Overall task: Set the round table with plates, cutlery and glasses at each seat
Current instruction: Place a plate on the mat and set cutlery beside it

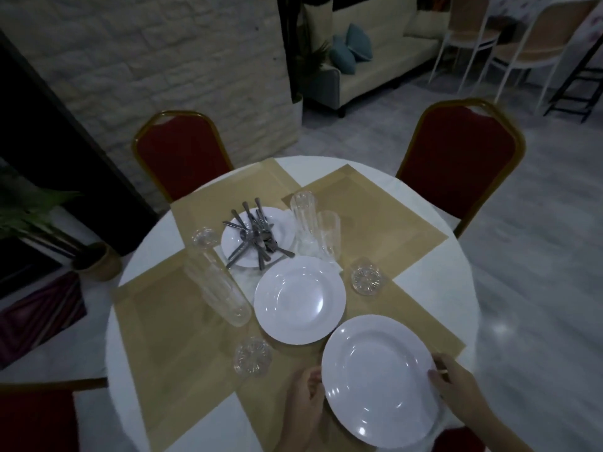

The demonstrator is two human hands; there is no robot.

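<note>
A white plate is at the near right of the round table, held by both hands: my left hand grips its left rim, my right hand its right rim. A second white plate lies in the table's middle. Behind it a third plate carries a pile of cutlery. Tall glasses stand at the back, another tall glass stack stands left. Two short cut glasses flank the middle plate.
Tan placemats cover the white tablecloth at each seat. Red chairs stand at the back left, back right and near left. A potted plant sits on the floor at left. A sofa is beyond.
</note>
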